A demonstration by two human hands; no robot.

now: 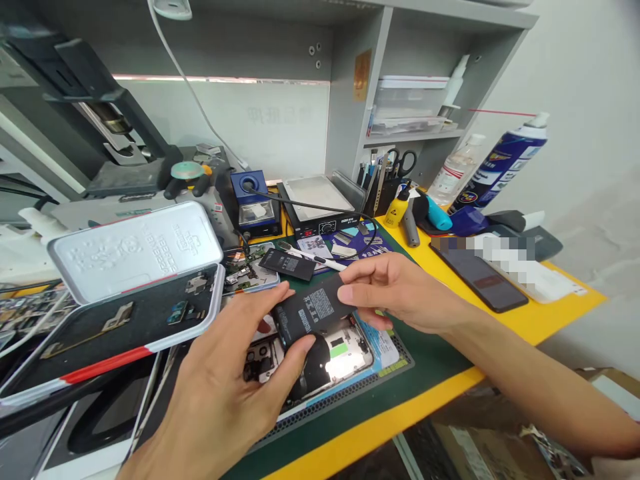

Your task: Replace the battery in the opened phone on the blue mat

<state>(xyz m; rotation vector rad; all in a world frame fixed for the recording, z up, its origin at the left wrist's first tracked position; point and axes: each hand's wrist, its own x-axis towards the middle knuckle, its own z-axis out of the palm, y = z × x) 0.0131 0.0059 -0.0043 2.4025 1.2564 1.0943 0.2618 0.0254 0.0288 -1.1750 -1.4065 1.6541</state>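
Note:
A black phone battery with white print is held just above an opened phone that lies on a green work mat. My left hand pinches the battery's near end between thumb and fingers. My right hand grips its far end with fingers closed round it. The phone's inside shows metal shields and a small green label. A second black battery lies farther back on the mat beside a white pen-like tool.
An open metal tin with small parts sits at left. A dark phone lies on the yellow table at right, near a spray can, a bottle, a tool holder with scissors and a heating plate.

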